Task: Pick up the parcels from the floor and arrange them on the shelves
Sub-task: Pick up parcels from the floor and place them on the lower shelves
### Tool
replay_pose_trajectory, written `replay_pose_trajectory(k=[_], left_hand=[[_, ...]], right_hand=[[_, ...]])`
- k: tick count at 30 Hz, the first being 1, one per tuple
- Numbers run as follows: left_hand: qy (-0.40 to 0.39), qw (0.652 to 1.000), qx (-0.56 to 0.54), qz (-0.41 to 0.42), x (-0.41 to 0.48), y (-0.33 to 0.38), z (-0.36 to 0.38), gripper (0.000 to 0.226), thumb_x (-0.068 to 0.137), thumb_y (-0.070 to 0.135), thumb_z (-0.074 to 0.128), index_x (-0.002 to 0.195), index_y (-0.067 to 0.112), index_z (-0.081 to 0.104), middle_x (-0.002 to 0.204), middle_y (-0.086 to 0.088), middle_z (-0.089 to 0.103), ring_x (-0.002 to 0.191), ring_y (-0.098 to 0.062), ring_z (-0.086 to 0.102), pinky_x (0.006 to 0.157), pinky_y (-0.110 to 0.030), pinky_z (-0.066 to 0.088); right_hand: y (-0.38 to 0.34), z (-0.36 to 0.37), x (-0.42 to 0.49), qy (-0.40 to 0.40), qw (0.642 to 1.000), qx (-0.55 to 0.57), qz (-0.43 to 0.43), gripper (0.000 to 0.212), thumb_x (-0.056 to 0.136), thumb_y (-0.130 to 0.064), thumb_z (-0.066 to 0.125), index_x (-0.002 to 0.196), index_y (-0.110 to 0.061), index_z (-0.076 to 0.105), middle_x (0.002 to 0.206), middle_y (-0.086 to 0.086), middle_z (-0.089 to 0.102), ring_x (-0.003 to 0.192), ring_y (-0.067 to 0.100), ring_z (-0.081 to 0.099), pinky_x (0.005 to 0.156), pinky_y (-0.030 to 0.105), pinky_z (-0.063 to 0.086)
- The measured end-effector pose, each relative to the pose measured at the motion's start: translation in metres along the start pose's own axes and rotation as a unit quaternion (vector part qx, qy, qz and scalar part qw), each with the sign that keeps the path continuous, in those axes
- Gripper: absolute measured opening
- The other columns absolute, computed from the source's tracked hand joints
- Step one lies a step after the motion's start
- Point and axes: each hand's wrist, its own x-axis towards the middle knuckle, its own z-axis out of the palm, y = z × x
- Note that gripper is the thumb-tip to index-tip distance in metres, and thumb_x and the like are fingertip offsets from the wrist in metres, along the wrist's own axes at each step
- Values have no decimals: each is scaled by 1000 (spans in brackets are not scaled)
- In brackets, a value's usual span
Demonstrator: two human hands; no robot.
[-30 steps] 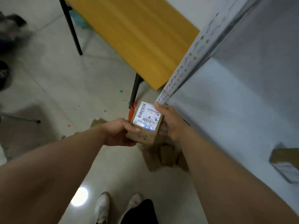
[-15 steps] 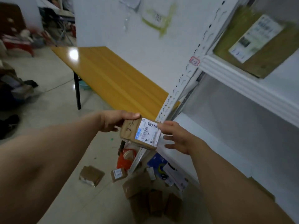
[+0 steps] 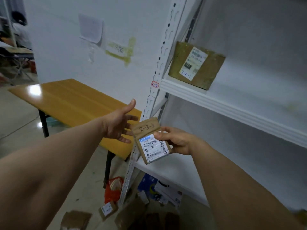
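A small brown parcel marked 2-3-3, with a white barcode label, is held up in front of the white shelf unit. My right hand grips its right edge, thumb on the label. My left hand is just left of the parcel, fingers spread, holding nothing. A larger brown parcel marked 2-2-1 stands on the upper shelf. Several more parcels lie on the floor below.
A perforated shelf post with a 2-2 tag runs up beside the parcel. A yellow table on black legs stands to the left. An orange bag and blue and white packages lie under the lowest shelf. A person sits far left.
My view rose from the floor to the shelves. The parcel came up and passed from my left hand to my right; the left hand let go and opened.
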Motion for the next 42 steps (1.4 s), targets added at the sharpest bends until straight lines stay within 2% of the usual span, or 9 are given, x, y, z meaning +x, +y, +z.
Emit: replay_pose_trajectory(k=[4,9,15,19,25,29,34,38,42], left_hand=[[-72,996,58,-12,10,-6,30,81,54,62,82,118,17,63,110,-10,68,100,-27,65,96,-54,48],[-121,988,89,-17,42,-23,73,52,68,34,81,115,18,65,103,-3,73,91,-17,70,89,-44,53],[-86,988,116,-62,85,-61,118,61,65,25,88,120,15,64,104,-4,74,99,-21,65,77,-33,55],[-38,989,114,-89,124,-84,154,62,73,6,82,125,25,54,110,-8,74,108,-27,66,90,-42,55],[15,982,134,-131,203,-115,223,70,79,14,77,137,40,48,104,2,69,94,-16,58,72,-30,48],[51,972,166,-157,261,-137,267,62,87,19,64,141,21,34,105,-5,63,89,-15,58,62,-27,49],[62,980,77,-172,322,-158,308,34,93,27,54,125,14,55,100,-3,65,80,-14,60,58,-24,50],[72,982,-12,-171,361,-164,323,40,98,54,42,114,23,62,113,-2,65,103,-18,58,85,-31,46],[86,979,-53,-176,394,-175,329,57,96,66,34,122,21,57,126,-5,58,118,-24,52,105,-41,40]], right_hand=[[14,-20,-23,58,997,41,7,44,83,-30,78,123,-21,61,117,11,73,117,29,65,101,62,47],[43,-40,-36,101,992,78,13,33,86,-31,76,117,-27,66,113,6,75,115,28,65,100,60,49],[113,-60,-36,151,979,106,84,69,85,-28,78,145,-32,43,132,6,63,128,28,51,109,55,38],[157,-84,-29,175,971,113,118,75,85,-13,77,149,-28,39,133,4,61,123,23,53,97,44,43],[218,-150,-17,210,951,167,154,62,85,-18,77,135,-22,42,116,8,68,104,24,65,75,38,52],[255,-195,-4,227,936,213,164,30,93,-42,66,114,-23,59,107,0,66,94,18,64,63,31,53],[295,-242,35,291,919,168,206,24,100,-38,56,101,-16,65,104,6,68,86,17,64,60,28,53],[322,-271,71,318,918,115,209,12,101,-21,56,110,-15,62,94,4,66,81,19,65,62,32,58],[344,-290,94,318,913,131,218,10,97,-10,58,91,-18,63,87,4,67,80,21,66,67,36,60]])
